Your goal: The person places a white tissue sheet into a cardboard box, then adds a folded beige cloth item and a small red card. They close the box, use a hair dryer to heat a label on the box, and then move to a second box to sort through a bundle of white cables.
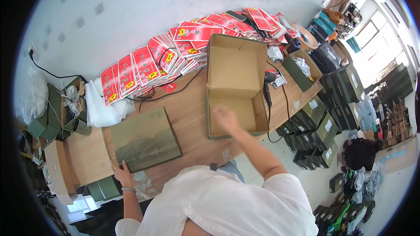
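1. I have the wooden table (pixel 192 111) spread across the middle of my view.
2. Along its far side, against the wall, I see a long pile of red printed packets (pixel 144 65).
3. Right of centre stands the open box (pixel 246 110), green outside and bare brown inside, its lid raised toward the packets.
4. To its left, well apart, lies the closed olive-green box (pixel 146 137), flat on the table.
5. Just right of the open box I make out a black dryer-shaped tool (pixel 267 85) with a cord.
6. My left hand (pixel 124 174) touches the closed box's near left corner; my right hand (pixel 225 119), fingers curled, is over the open box. Blur and angle keep me from telling whether either is clamped on anything.
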`<state>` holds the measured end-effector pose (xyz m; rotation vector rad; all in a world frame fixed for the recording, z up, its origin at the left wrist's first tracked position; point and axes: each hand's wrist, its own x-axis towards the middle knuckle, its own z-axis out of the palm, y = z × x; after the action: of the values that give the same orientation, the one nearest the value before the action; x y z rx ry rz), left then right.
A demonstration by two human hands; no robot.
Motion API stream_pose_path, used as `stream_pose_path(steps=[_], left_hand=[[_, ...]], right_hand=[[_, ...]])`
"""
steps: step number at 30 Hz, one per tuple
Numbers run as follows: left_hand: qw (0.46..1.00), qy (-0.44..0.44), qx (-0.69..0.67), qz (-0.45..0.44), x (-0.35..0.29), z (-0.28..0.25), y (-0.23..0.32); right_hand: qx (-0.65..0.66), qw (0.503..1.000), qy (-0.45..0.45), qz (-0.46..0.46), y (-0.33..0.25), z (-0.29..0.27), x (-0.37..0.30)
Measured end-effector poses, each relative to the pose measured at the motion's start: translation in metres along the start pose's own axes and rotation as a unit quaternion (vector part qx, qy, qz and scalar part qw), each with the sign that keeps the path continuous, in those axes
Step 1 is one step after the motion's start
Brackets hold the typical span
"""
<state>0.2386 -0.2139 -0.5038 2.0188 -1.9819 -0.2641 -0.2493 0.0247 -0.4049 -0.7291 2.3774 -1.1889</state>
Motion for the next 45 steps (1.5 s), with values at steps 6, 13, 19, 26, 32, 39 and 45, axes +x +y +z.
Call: stream_pose_path(steps=[6, 13, 19, 26, 32, 39, 45], left_hand=[[0.961, -0.033, -0.227, 0.155, -0.137, 0.034, 0.139], [0.775, -0.498, -0.382, -0.078, -0.243, 0.073, 0.32], [0.758, -0.498, -0.409, -0.099, -0.242, 0.091, 0.322], [0.781, -0.433, -0.428, -0.14, -0.204, 0.057, 0.309], [0.787, -0.529, -0.313, -0.056, -0.218, 0.035, 0.36], [0.765, -0.526, -0.371, 0.023, -0.221, 0.117, 0.33], [0.654, -0.57, -0.485, -0.107, -0.214, 0.122, 0.316]], right_hand=[[-0.161, 0.932, 0.32, 0.044, 0.15, -0.163, 0.161], [-0.089, 0.988, 0.075, 0.099, 0.248, -0.191, 0.263], [0.067, 0.986, 0.057, -0.141, 0.228, -0.189, 0.173], [0.109, 0.991, 0.05, 0.065, 0.301, -0.213, 0.046], [0.199, 0.95, -0.032, 0.239, 0.267, -0.174, -0.024], [0.054, 0.987, -0.021, 0.152, 0.246, -0.151, -0.015], [0.098, 0.995, -0.027, 0.021, 0.18, -0.187, -0.025]])
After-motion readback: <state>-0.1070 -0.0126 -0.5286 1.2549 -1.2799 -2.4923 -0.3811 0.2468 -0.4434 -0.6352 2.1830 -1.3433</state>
